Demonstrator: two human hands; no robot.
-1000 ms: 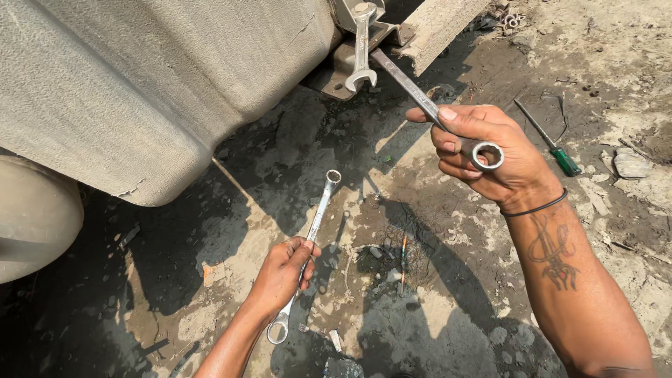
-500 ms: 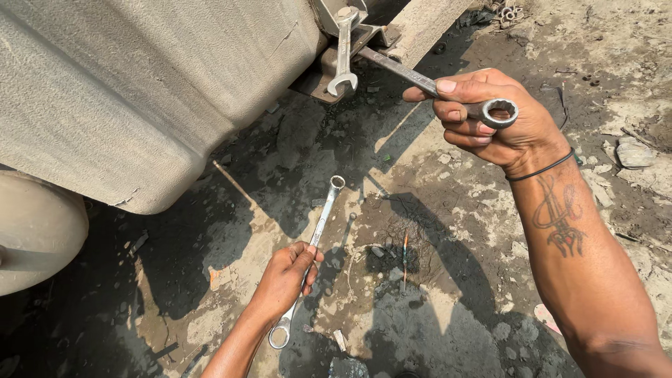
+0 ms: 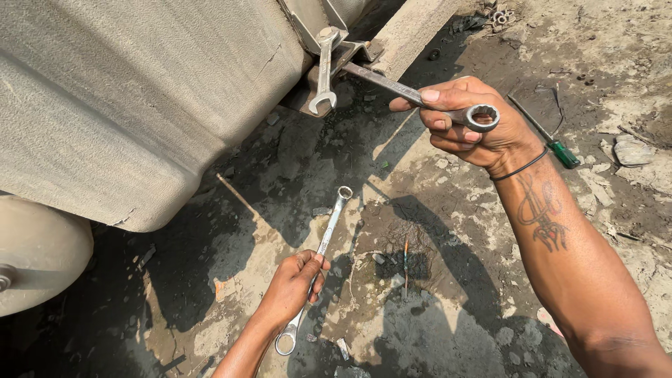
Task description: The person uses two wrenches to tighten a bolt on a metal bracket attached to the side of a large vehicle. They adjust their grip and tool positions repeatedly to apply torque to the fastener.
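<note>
The work goes on outdoors on bare, dusty ground, cracked and stained dark with oil in patches, with hard sunlight throwing the person's shadow across it. A large dented grey metal tank fills the upper left, and a rounded pale cylinder sits below it at the left edge. The right hand has its fingers curled tight around a long ring spanner, whose far end reaches the bracket under the tank; another spanner hangs there from a bolt (open jaw downward). The left hand is closed around the shaft of a slim combination spanner, held low above the ground. A green-handled screwdriver lies in the dirt just beyond the right wrist.
</note>
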